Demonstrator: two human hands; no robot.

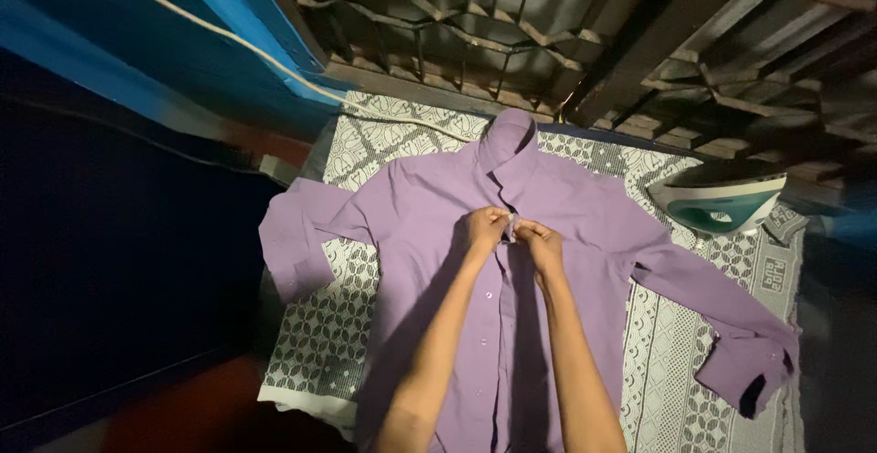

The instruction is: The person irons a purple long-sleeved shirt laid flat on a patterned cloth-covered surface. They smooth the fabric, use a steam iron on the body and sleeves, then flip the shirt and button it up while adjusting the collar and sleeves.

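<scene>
Dim, warm light from above on the centre — deep shadow at left, wide-angle stretch at edges.

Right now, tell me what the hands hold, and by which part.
Both hands, left hand and right hand, pinch the purple shirt at its front button placket, just below the collar.

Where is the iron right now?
In the head view, the green-and-white iron sits at the upper right on the patterned cloth, just beyond the purple shirt's right shoulder.
</scene>
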